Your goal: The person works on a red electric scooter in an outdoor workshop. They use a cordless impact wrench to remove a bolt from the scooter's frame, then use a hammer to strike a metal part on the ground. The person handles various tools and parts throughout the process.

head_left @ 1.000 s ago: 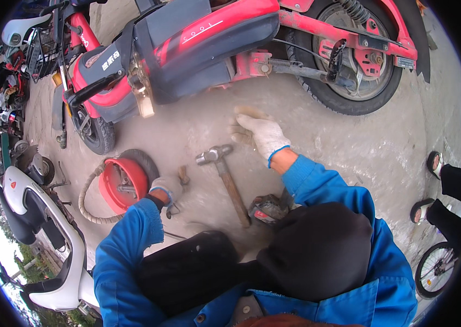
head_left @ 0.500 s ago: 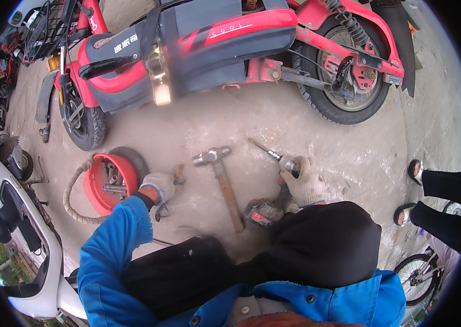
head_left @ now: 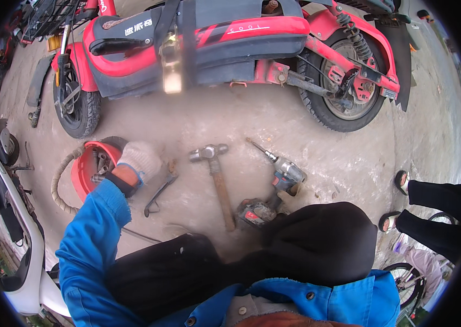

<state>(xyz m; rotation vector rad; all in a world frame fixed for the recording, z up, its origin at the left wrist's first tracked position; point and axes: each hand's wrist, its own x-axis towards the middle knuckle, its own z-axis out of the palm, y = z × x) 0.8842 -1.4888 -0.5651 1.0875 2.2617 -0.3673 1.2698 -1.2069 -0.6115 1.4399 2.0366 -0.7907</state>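
Note:
My left hand [head_left: 141,161], in a pale work glove, is over the right side of a red bucket [head_left: 82,173]. Its fingers are turned away and hidden. Metal sockets or similar parts [head_left: 101,162] lie inside the bucket. A cordless impact driver [head_left: 284,175] with a long bit rests on the ground, its battery end toward me. Of my right hand [head_left: 297,197] only a bit of pale glove shows, beside the driver's handle and behind my knee. Between the hands lies a ball-peen hammer [head_left: 220,188] with a wooden handle. A thin dark bent tool [head_left: 158,192] lies right of my left hand.
A red and black electric scooter [head_left: 225,46] lies across the far side. A white scooter [head_left: 7,191] stands at the left. Another person's legs [head_left: 432,188] are at the right, near a bicycle wheel [head_left: 405,280]. A wrapped hose-like loop [head_left: 58,182] curves beside the bucket.
My left hand has moved left from beside the dark bent tool to the bucket. My right hand has drawn back from the top of the impact driver toward my knee.

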